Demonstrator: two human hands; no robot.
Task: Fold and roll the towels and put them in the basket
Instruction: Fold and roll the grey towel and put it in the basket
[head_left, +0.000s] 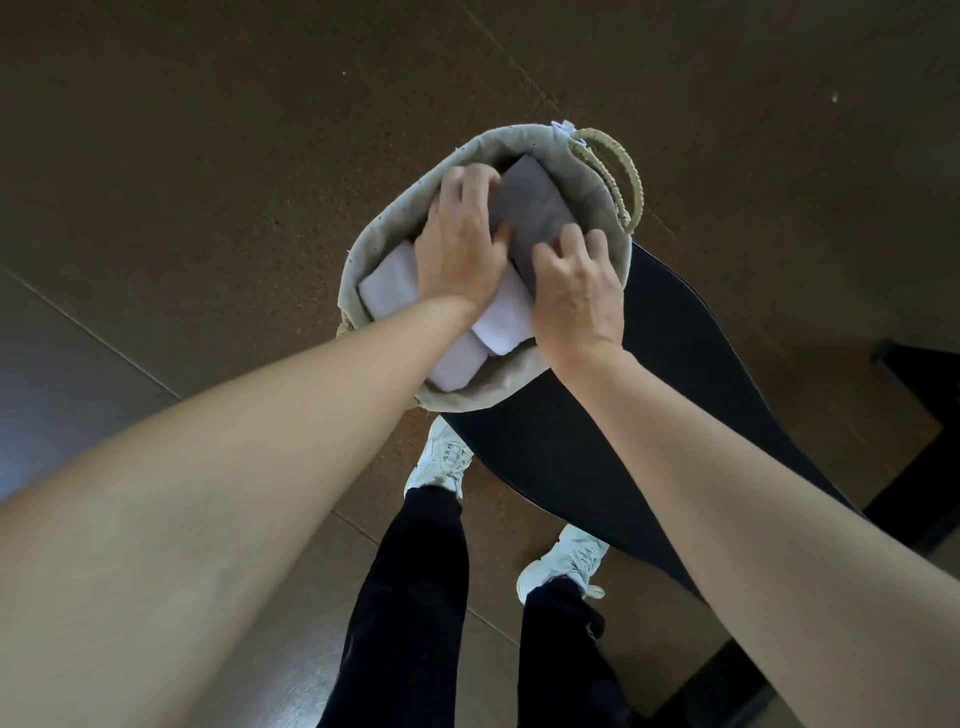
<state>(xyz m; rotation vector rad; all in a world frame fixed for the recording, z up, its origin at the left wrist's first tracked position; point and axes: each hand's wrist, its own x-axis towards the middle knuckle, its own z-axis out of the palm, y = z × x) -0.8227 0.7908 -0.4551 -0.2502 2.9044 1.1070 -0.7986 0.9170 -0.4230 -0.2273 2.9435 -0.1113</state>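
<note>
Your hands are both down in the basket (395, 208), which sits at the end of the dark tabletop (649, 364). Your left hand (462, 249) wraps over the far side of the gray towel (535, 208) with its thumb on top, and your right hand (576, 296) grips the near end with bent fingers. The rolled gray towel lies inside on the handle (618, 171) side, touching the white towels (498, 322) rolled beside it.

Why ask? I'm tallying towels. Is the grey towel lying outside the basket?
No, the grey towel sits inside the basket, within its cloth lining.
</note>
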